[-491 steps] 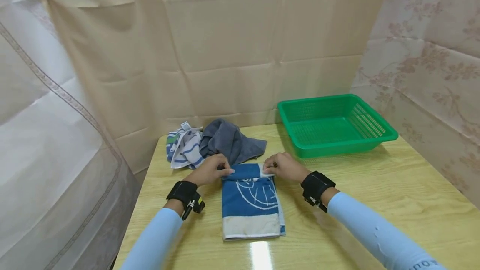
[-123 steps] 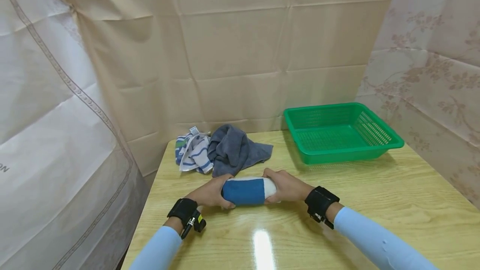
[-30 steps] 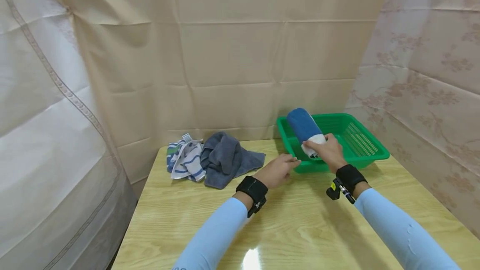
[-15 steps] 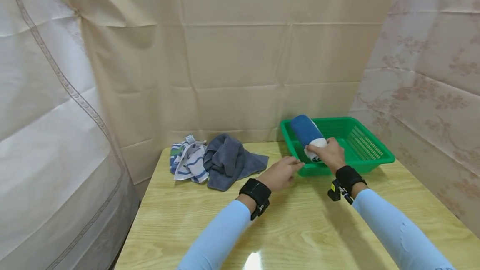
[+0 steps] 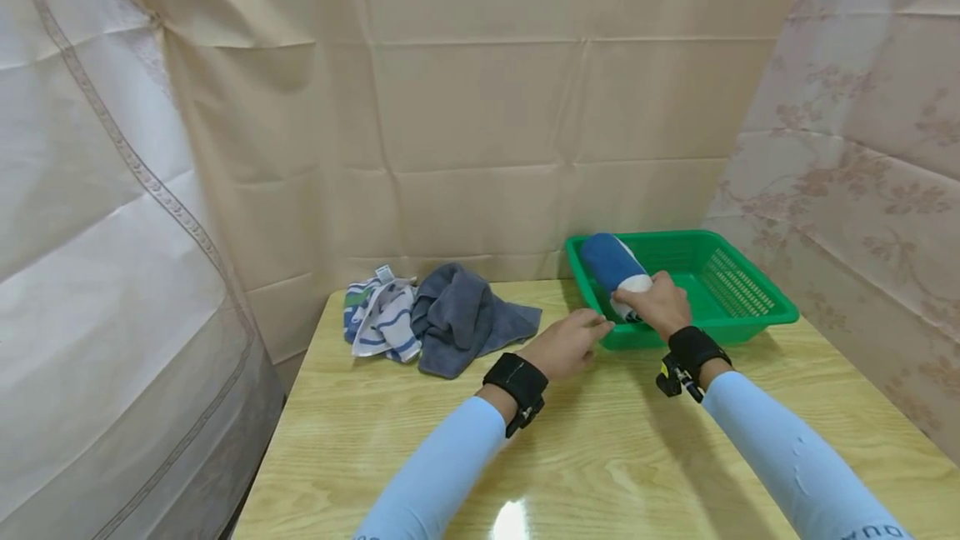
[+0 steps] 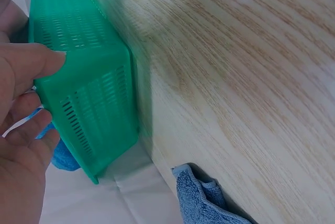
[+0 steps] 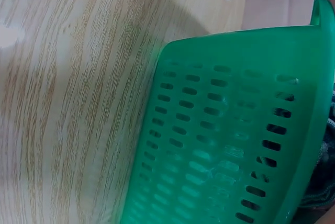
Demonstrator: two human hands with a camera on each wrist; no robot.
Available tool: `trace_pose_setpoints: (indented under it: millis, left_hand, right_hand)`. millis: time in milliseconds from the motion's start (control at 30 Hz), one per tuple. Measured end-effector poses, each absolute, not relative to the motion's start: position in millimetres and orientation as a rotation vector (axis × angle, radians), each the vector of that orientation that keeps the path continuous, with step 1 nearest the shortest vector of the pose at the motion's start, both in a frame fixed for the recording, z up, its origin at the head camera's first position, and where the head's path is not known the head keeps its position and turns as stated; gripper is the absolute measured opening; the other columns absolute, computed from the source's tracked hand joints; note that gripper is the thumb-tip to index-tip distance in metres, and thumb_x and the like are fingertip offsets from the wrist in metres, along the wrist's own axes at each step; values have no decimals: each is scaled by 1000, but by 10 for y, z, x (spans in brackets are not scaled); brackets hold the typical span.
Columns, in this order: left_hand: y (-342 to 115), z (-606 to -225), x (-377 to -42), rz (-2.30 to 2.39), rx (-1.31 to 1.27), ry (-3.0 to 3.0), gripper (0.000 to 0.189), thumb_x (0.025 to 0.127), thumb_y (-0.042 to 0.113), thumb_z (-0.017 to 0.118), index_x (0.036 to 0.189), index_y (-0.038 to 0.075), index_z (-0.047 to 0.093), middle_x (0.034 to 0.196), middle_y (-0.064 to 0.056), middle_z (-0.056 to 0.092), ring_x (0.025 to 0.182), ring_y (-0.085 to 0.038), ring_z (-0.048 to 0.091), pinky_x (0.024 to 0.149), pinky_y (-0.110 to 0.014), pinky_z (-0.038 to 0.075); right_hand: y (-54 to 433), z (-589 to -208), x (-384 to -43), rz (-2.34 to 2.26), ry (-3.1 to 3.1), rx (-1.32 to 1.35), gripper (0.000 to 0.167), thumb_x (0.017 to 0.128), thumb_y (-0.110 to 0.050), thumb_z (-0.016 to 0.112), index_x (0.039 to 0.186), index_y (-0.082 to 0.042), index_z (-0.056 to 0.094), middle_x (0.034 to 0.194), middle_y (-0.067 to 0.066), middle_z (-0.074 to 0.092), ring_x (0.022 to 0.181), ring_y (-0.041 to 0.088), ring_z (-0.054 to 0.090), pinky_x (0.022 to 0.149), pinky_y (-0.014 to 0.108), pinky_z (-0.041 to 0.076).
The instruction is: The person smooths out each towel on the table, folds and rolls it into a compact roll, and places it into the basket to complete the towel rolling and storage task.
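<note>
My right hand (image 5: 658, 307) grips the white end of a rolled blue and white towel (image 5: 611, 261). The roll slants inside the left part of a green plastic basket (image 5: 712, 322), its far end near the back left corner. At the basket's near left corner is my left hand (image 5: 570, 344). In the left wrist view, its thumb (image 6: 44, 62) lies against the outside of the corner, with curled fingers (image 6: 36, 127) at the rim. The right wrist view shows mostly the basket's slotted wall (image 7: 220, 119); the right hand's grip is largely hidden there.
Left of the basket, a crumpled grey towel (image 5: 457, 319) lies on the wooden table (image 5: 622, 457). A striped white and blue towel (image 5: 386, 319) touches its left side. A beige cloth (image 5: 480, 123) hangs behind the table, and a floral cloth (image 5: 862, 182) hangs at right.
The blue towel was laid out flatter, then rolled between both hands, then carried right into the basket. Over the last second the roll has lowered slightly and the left fingers have bent at the rim.
</note>
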State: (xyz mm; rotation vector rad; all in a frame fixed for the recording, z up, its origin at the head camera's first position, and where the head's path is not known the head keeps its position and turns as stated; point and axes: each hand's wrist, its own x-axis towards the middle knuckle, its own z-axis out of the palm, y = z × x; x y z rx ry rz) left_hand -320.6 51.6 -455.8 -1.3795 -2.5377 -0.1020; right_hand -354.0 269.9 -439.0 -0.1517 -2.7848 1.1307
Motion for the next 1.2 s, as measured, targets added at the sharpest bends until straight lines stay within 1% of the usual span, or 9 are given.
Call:
trace_pose_setpoints:
  millis: [233, 500, 767, 900, 1100, 1200]
  left_hand:
    - [519, -4538, -3193, -101, -1376, -2558, 58, 98, 14, 72, 151, 7, 50, 142, -9, 54, 131, -19, 51, 104, -19, 41]
    - [515, -4551, -3204, -64, -1372, -2569, 59, 100, 19, 71, 153, 8, 48, 144, -8, 52, 132, -18, 50, 105, -18, 40]
    - [507, -4550, -3217, -67, -1381, -2566, 59, 101, 21, 70, 154, 9, 47, 144, -8, 51, 133, -18, 49, 105, -18, 40]
    - [494, -4554, -3217, -80, -1387, -2558, 59, 100, 21, 70, 153, 9, 48, 144, -8, 52, 133, -18, 50, 105, -18, 40]
    - [493, -4559, -3226, -111, -1392, -2565, 58, 100, 19, 71, 153, 8, 48, 145, -8, 52, 132, -18, 50, 105, -18, 40]
    - [501, -4549, -3220, -107, -1390, -2571, 58, 100, 19, 71, 153, 9, 48, 145, -8, 52, 132, -18, 50, 105, -18, 40]
  right_hand:
    - [2698, -4387, -3560, 1036, -2845, -141, 83, 91, -50, 72, 133, 15, 42, 108, 32, 58, 88, 43, 62, 62, 43, 50]
    - [2690, -4388, -3578, 977, -2874, -145, 82, 91, -51, 72, 131, 15, 44, 106, 32, 59, 85, 42, 63, 60, 43, 50]
    - [2672, -4428, -3622, 882, -2894, -161, 82, 90, -52, 71, 131, 14, 45, 103, 31, 59, 86, 44, 62, 64, 48, 50]
    - [2664, -4449, -3655, 853, -2917, -158, 83, 90, -52, 70, 131, 14, 43, 103, 31, 58, 86, 45, 61, 65, 50, 49]
    - [2654, -4473, -3702, 797, -2981, -140, 86, 91, -51, 69, 135, 16, 38, 104, 35, 56, 90, 49, 60, 68, 54, 49]
    - [2654, -4484, -3725, 750, -3017, -148, 88, 91, -50, 69, 137, 18, 37, 107, 39, 57, 94, 53, 61, 71, 56, 50]
